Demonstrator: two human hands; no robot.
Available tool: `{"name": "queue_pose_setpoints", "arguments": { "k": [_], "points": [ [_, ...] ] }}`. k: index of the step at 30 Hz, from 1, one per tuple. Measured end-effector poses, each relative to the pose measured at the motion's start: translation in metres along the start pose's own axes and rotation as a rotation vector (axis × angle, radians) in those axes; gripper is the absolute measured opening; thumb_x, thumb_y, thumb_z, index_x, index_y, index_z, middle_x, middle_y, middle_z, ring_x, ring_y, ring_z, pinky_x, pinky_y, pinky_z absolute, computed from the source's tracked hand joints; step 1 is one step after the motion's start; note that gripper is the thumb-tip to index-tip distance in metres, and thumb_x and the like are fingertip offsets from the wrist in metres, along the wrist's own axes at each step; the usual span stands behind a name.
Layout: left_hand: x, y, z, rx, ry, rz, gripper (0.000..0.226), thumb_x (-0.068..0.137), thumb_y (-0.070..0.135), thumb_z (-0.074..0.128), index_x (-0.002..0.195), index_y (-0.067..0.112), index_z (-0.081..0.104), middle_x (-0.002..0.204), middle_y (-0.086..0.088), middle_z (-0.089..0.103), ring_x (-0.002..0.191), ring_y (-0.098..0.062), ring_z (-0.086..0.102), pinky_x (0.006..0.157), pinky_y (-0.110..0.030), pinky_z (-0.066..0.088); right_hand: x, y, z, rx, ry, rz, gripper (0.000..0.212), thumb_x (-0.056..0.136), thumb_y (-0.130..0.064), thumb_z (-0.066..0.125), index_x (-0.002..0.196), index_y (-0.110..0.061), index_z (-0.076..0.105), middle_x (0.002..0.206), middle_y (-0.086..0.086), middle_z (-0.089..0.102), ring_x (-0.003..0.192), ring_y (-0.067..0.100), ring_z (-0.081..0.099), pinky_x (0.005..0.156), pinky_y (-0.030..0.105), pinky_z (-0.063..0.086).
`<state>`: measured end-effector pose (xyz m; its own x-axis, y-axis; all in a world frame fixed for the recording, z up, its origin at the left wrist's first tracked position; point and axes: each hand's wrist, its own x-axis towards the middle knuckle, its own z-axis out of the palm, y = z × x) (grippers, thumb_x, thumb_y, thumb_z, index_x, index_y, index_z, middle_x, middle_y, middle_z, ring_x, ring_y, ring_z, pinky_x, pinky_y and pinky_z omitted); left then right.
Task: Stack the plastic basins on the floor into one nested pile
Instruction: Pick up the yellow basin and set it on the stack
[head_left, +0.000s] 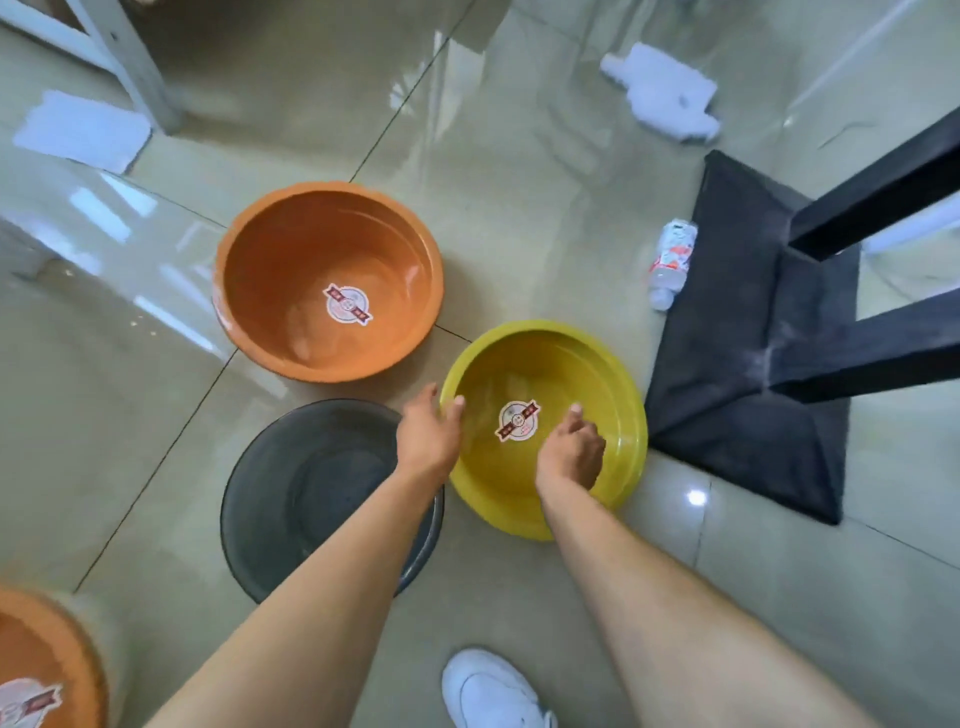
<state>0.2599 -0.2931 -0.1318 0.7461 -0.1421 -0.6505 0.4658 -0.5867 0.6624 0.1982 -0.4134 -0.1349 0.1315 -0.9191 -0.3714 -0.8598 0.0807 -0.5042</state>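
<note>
Three basins stand apart on the tiled floor: an orange basin (291, 270) with a sticker inside, a yellow basin (613, 395) with a sticker to its right, and a dark grey basin (291, 493) nearest me. A second orange basin (41, 660) shows at the bottom left corner. My left hand (428, 436) hovers open at the yellow basin's left rim, fingers spread, thumb over the edge. My right hand (571, 452) is over the yellow basin's inside, fingers loosely curled, holding nothing that I can see.
A black table base (753, 338) with black legs stands right of the yellow basin. A crushed plastic bottle (672, 262) lies beside it. White foam pieces (665, 93) and a white sheet (83, 130) lie farther off. My white shoe (493, 691) is at the bottom.
</note>
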Motion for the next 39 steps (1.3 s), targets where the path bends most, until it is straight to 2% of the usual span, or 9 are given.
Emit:
{"name": "queue_pose_setpoints", "arguments": {
  "k": [4,8,13,15,18,21,30,36,39],
  "points": [
    [0.014,0.009,0.026,0.111,0.042,-0.013,0.061,0.097,0.033,0.046,0.151,0.013,0.025,0.156,-0.013,0.032,0.141,-0.033,0.036,0.115,-0.046,0.033,0.037,0.022,-0.017,-0.035,0.101,0.08,0.047,0.101,-0.032,0.036,0.124,0.004,0.056,0.131,0.027,0.05,0.122,0.04,0.05,0.097,0.041,0.04],
    [0.023,0.012,0.044,0.178,0.071,-0.036,0.058,0.098,0.028,0.045,0.149,0.011,0.024,0.152,-0.015,0.035,0.135,-0.037,0.043,0.11,-0.049,0.039,0.062,0.044,-0.025,-0.061,0.171,0.126,0.042,0.098,-0.028,0.044,0.13,-0.001,0.051,0.136,0.022,0.045,0.125,0.04,0.046,0.1,0.044,0.039],
    [0.036,0.013,0.053,0.166,0.079,-0.125,0.05,0.1,0.025,0.041,0.145,0.008,0.03,0.144,-0.019,0.045,0.128,-0.037,0.05,0.107,-0.048,0.043,0.087,0.06,-0.029,-0.043,0.045,0.327,0.049,0.099,-0.029,0.044,0.137,0.001,0.039,0.143,0.025,0.044,0.129,0.041,0.046,0.103,0.044,0.039],
    [0.037,0.013,0.054,0.153,0.091,-0.152,0.041,0.1,0.021,0.039,0.139,0.007,0.038,0.136,-0.019,0.052,0.121,-0.037,0.054,0.102,-0.046,0.046,0.093,0.063,-0.028,-0.018,-0.027,0.377,0.047,0.099,-0.028,0.042,0.134,0.003,0.041,0.14,0.027,0.048,0.127,0.042,0.05,0.102,0.043,0.04],
    [0.033,0.013,0.053,0.128,0.131,-0.18,0.039,0.099,0.012,0.037,0.138,0.007,0.042,0.131,-0.018,0.056,0.117,-0.035,0.056,0.097,-0.044,0.047,0.095,0.067,-0.028,0.046,0.0,0.395,0.041,0.098,-0.025,0.042,0.13,0.001,0.045,0.134,0.026,0.055,0.121,0.042,0.055,0.1,0.045,0.045],
    [0.026,0.015,0.049,0.109,0.176,-0.148,0.038,0.099,0.011,0.037,0.136,0.006,0.044,0.129,-0.018,0.058,0.115,-0.035,0.057,0.096,-0.043,0.047,0.09,0.064,-0.032,0.083,0.067,0.364,0.04,0.098,-0.025,0.042,0.13,-0.001,0.047,0.131,0.024,0.058,0.117,0.042,0.058,0.097,0.046,0.047],
    [0.002,0.026,0.0,-0.048,0.291,-0.111,0.035,0.099,0.027,0.043,0.126,0.006,0.045,0.124,-0.016,0.06,0.113,-0.034,0.059,0.096,-0.044,0.048,0.052,0.017,-0.047,0.153,0.254,0.139,0.04,0.099,-0.035,0.038,0.121,-0.006,0.054,0.121,0.02,0.065,0.111,0.038,0.061,0.09,0.041,0.047],
    [-0.016,0.01,-0.067,-0.167,0.509,-0.14,0.037,0.098,0.034,0.04,0.122,0.006,0.045,0.122,-0.014,0.06,0.112,-0.034,0.058,0.094,-0.045,0.047,-0.011,-0.035,-0.031,0.101,0.186,-0.017,0.043,0.1,-0.037,0.036,0.124,-0.005,0.054,0.123,0.02,0.064,0.113,0.037,0.061,0.086,0.039,0.046],
    [-0.026,-0.006,-0.114,-0.218,0.606,-0.183,0.036,0.099,0.036,0.039,0.117,0.006,0.045,0.111,-0.01,0.058,0.098,-0.026,0.056,0.081,-0.04,0.045,-0.052,-0.058,-0.013,0.094,0.115,-0.087,0.043,0.101,-0.036,0.036,0.125,-0.004,0.053,0.127,0.02,0.062,0.116,0.037,0.058,0.089,0.039,0.045]
  ]
}}
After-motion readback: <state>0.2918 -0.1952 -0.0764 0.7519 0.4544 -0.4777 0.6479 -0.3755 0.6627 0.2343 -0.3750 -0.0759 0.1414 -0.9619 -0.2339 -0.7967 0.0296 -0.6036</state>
